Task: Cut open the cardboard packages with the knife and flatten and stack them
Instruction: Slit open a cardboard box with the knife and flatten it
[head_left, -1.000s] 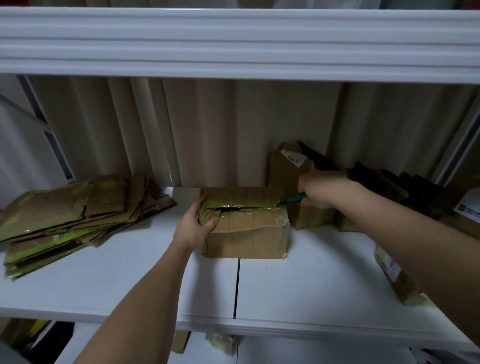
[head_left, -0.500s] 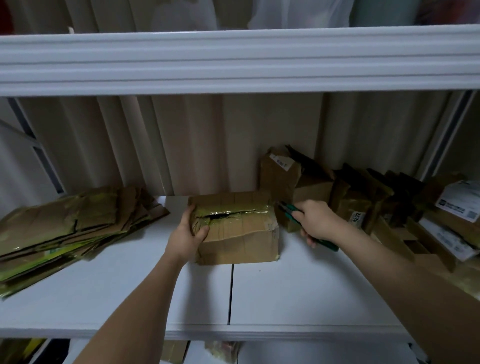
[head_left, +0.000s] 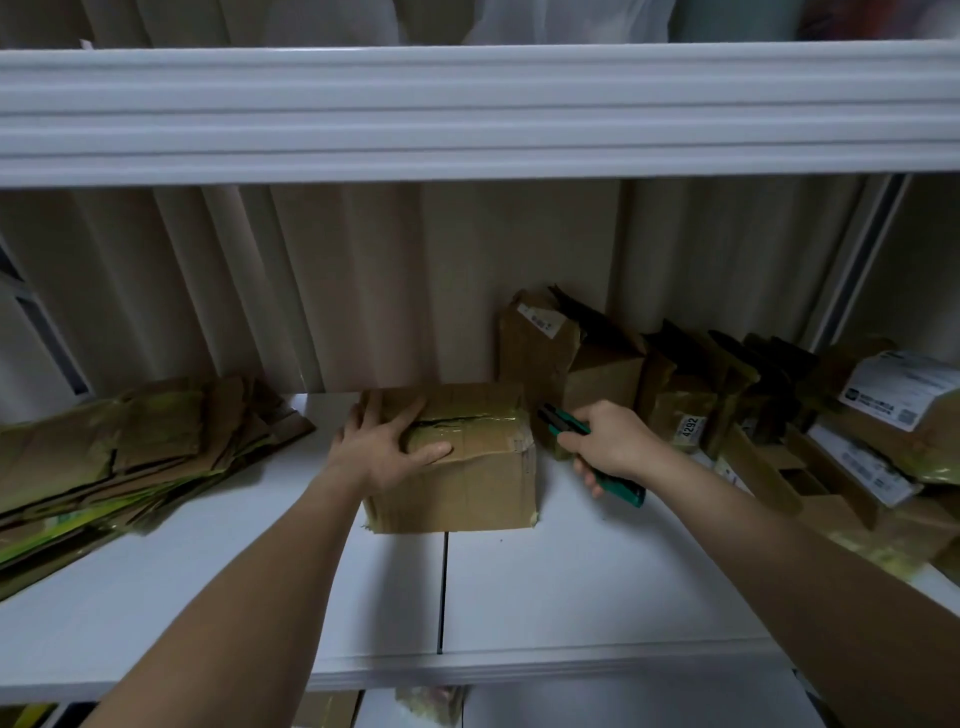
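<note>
A brown cardboard box (head_left: 467, 483) stands in the middle of the white shelf (head_left: 571, 587). Its taped top seam shows a dark slit along the middle. My left hand (head_left: 387, 441) rests flat on the box's top left, fingers spread. My right hand (head_left: 605, 441) grips a green-handled knife (head_left: 626, 492) just right of the box; the knife's dark front end pokes out towards the box's top right corner, clear of the tape. A stack of flattened cardboard (head_left: 119, 457) lies at the left end of the shelf.
Several uncut and torn packages (head_left: 691, 410) with white labels crowd the back right of the shelf. A white upper shelf edge (head_left: 467, 114) runs overhead. A pale curtain hangs behind. A seam splits the shelf below the box.
My right hand pulled the knife out of the top seam and back to the right of the box. My left hand moved from the box's left side onto its top.
</note>
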